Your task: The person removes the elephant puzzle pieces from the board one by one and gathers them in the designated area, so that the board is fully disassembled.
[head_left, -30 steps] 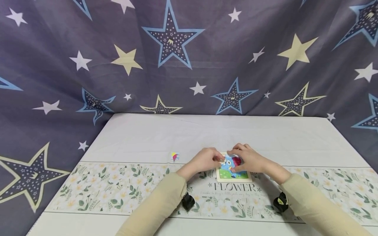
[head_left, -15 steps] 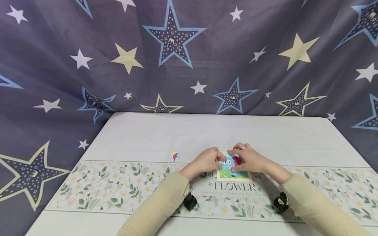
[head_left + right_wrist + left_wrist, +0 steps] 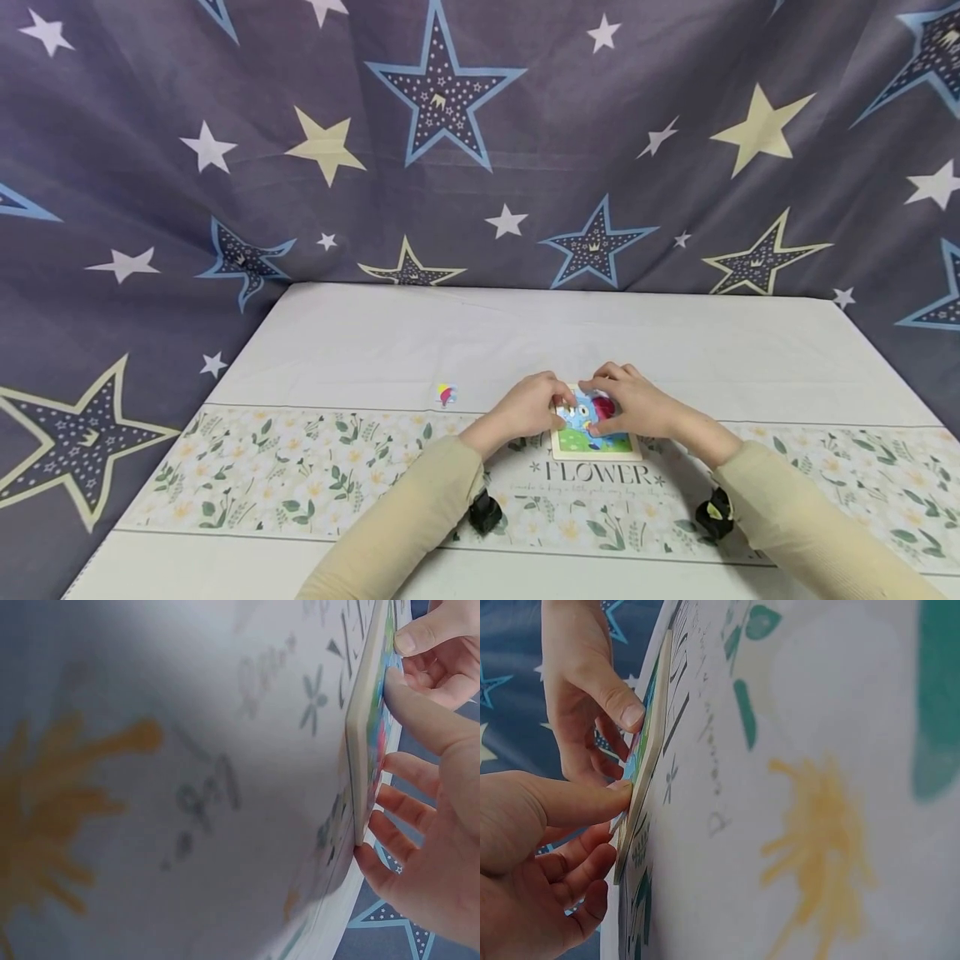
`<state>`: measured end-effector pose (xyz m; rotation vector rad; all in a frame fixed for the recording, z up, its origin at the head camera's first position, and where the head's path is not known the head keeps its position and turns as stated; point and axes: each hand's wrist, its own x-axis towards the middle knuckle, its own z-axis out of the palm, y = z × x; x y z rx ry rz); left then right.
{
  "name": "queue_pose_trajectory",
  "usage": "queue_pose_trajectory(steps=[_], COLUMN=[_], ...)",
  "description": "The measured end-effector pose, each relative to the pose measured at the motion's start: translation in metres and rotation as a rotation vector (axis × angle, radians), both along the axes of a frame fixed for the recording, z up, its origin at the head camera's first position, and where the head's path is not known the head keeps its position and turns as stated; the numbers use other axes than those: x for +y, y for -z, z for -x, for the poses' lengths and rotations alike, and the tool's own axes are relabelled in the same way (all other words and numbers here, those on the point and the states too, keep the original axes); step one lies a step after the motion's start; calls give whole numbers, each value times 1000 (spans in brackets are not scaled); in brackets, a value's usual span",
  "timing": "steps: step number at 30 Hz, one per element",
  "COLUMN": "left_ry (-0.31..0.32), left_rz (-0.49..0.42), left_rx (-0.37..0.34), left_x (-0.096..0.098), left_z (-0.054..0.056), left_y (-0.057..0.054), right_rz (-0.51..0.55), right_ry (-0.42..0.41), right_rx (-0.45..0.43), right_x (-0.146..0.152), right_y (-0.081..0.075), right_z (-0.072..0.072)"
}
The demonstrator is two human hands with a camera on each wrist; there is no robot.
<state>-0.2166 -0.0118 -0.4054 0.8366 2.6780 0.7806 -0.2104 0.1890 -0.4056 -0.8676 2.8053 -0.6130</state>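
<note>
A square jigsaw board (image 3: pixel 597 456) with a pale wooden rim lies on the table, its picture showing a blue cartoon animal with a red patch above green. At its left side my left hand (image 3: pixel 529 408) pinches a small puzzle piece (image 3: pixel 617 822) between thumb and fingers, mostly hidden by them. My right hand (image 3: pixel 637 405) spans the right part of the board; its thumb touches the picture and its loosely bent fingers rest along the far and right edges. Another puzzle piece (image 3: pixel 446 395), yellow, pink and blue, lies apart to the left.
A white cloth (image 3: pixel 360 333) covers the table, crossed by a printed band of flowers (image 3: pixel 300 467) with the word FLOWER in front of the board. Behind hangs a dark curtain (image 3: pixel 480 192) with stars. Black straps with small devices (image 3: pixel 485 512) sit at both wrists.
My left hand has shifted slightly right and its fingers have come down at the board's left edge. The right hand stays in place on the board.
</note>
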Motion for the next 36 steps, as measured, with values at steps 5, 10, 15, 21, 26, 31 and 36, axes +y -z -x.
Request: queue_pose_trajectory(steps=[5, 10, 15, 21, 26, 31, 36], left_ry=[-3, 9, 11, 24, 30, 28, 29], left_rz=[-15, -21, -49, -76, -96, -107, -92], left_rx=[-5, 0, -29, -43, -44, -53, -31], left_x=[0, -1, -3, -7, -9, -11, -11], left_z=[-1, -1, 0, 2, 3, 3, 2], left_y=[-1, 1, 1, 2, 1, 0, -1], right_rz=[-3, -7, -6, -14, -7, 10, 13], right_ry=[5, 3, 1, 4, 1, -14, -15], right_rx=[-7, -11, -12, -8, -3, 25, 39], right_x=[0, 0, 0, 0, 0, 1, 0], right_y=[0, 2, 1, 2, 2, 2, 2], right_z=[1, 2, 1, 0, 0, -1, -2])
